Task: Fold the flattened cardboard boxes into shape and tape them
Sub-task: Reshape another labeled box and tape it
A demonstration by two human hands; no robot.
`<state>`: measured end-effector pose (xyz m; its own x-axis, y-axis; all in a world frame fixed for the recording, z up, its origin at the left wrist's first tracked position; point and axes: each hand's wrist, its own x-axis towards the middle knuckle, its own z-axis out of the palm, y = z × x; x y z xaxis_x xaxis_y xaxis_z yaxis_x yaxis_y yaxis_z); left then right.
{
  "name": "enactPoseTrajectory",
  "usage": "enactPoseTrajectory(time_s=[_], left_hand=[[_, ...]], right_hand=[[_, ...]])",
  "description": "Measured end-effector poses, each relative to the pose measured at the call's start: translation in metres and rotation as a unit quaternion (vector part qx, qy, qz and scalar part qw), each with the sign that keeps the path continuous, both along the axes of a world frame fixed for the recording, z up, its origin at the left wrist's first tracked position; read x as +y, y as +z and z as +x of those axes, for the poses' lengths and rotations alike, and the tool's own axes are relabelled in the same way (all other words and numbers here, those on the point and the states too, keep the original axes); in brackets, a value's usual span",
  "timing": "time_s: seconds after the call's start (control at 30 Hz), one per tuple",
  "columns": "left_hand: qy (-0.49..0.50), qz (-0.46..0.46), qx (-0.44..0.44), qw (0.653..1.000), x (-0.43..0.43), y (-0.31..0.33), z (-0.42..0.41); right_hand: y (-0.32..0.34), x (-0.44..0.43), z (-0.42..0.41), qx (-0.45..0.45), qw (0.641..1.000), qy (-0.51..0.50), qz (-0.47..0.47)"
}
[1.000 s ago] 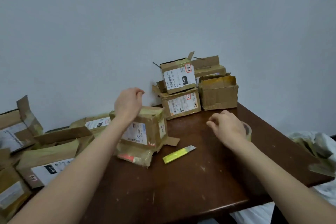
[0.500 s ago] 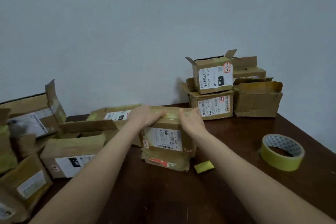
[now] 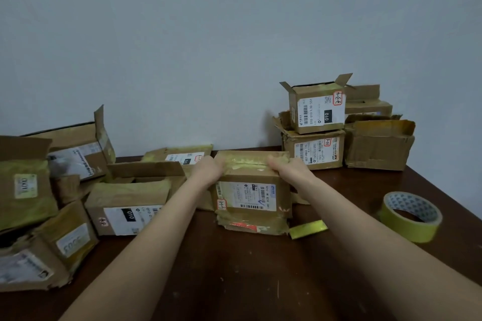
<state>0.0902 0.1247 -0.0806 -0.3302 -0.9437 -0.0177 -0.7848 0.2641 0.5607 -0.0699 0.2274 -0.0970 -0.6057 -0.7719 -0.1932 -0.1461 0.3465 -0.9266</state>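
- Cardboard, worn and patched with yellowish tape: the box in hand [image 3: 251, 190] stands near the middle of the dark wooden bench [image 3: 234, 281], label side facing the wearer.
- Left hand [image 3: 208, 168] and right hand [image 3: 285, 165] sit on the top of that box, one at each end, fingers curled down over the closed flaps. Judged purpose: pressing the flaps flat so the seam stays shut and the old tape strip beds down.
- Both hands look clamped on the box top, not spread; the fingertips are partly hidden behind the far edge, so I cannot tell how far they wrap.
- Lower flaps splay out under the box at 6 o'clock, crumpled, with a red scrap showing. The bottom looks not yet squared.
- Tape roll [image 3: 410, 215], yellow, lies flat at 3 o'clock of the box, well apart but within the right arm's sweep. Likely parked there for the next strip.
- Yellow-green cutter [image 3: 307, 229] lies just beside the box's lower right corner, at about 4 o'clock; its far end is hidden under the forearm.
- Finished stack [image 3: 317, 128] at 1 o'clock against the wall, flaps open on the upper box.
- Unworked pile [image 3: 125, 206] at 9 o'clock, leaning and overlapping.
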Motion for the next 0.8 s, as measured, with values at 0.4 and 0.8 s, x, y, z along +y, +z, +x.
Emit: enactPoseTrajectory(time_s=[0.4,0.8], left_hand=[[0.058,-0.068,0.456,0.885,0.028,0.055,0.016],[0.111,0.009,0.278,0.954,-0.023,-0.072,-0.045]], right_hand=[[0.050,0.018,0.000,0.010,0.959,-0.007,-0.284],[-0.027,-0.056,-0.005,0.324,0.939,0.059,0.100]])
